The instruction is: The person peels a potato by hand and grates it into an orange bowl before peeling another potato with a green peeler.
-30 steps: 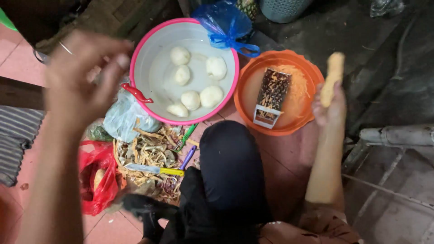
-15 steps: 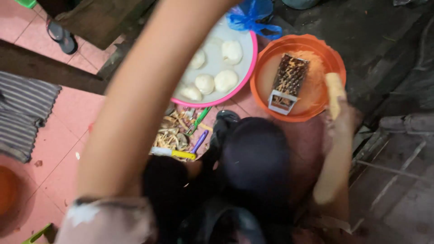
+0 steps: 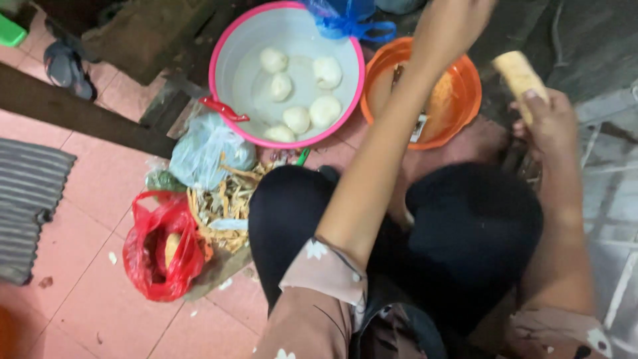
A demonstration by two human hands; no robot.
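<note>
Right hand [image 3: 548,126] gripping peeled root [image 3: 520,74], long axis tilted up-left, beside orange basin [image 3: 465,100]. Left hand [image 3: 452,23] over the basin, grip unclear.

- Floor [image 3: 86,199]: pink square tiles with pale grout lines, filling 7 to 10 o'clock; a few light scraps lie on it.
- Dark beam [image 3: 80,110] runs diagonally from 9 toward 11 o'clock across the tiles.
- Grey ribbed mat [image 3: 26,206] at 9 o'clock, on the tiles.
- Sandal [image 3: 66,63] at 11 o'clock, beside dark planks [image 3: 133,33].
- Green object [image 3: 10,30] at the far 10 o'clock corner, cut by the edge.
- Ground at 1 to 3 o'clock is dark and rough.
- Light is dim and warm; pale glare at 4 o'clock.
</note>
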